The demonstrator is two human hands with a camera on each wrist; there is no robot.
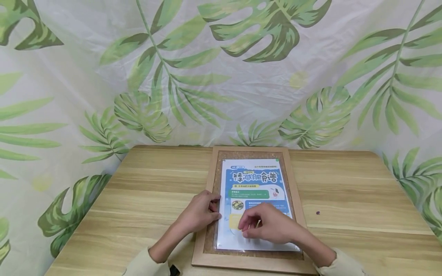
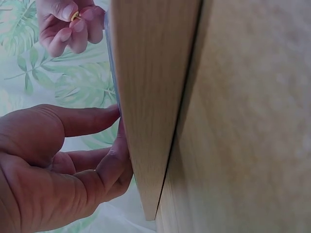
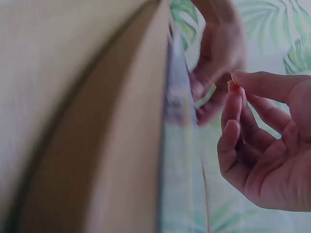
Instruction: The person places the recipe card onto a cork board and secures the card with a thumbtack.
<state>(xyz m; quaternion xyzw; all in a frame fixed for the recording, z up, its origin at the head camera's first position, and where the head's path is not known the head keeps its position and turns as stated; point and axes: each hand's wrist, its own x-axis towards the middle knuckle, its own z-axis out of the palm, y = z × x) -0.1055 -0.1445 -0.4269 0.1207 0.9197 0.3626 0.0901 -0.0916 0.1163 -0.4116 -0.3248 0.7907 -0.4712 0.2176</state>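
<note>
1. On the table, between five and six o'clock in the head view, lies the framed board; the glossy sheet rests upon its cork.
2. Left hand, at the sheet's nine o'clock edge: thumb and fingers parted, tips touching that edge.
3. Right hand, above the sheet toward six o'clock: thumb and fingertip pinch a yellow pin, apart from the sheet.
4. Green pin, at the one o'clock corner; fastening at the other corners cannot be told.
5. Likely faults: the small pin could slip if the pinch loosens or rolls; the slick sheet could skew if the left fingertips lift; a slanted push could bend or loosen the pin.
6. Edges: the frame's wooden rim borders the cork closely, and the right forearm crosses it near five o'clock. Beyond twelve o'clock, the curtain limits reach.
7. Room: tabletop extends toward nine and three o'clock, a purple bit lying at three.
</note>
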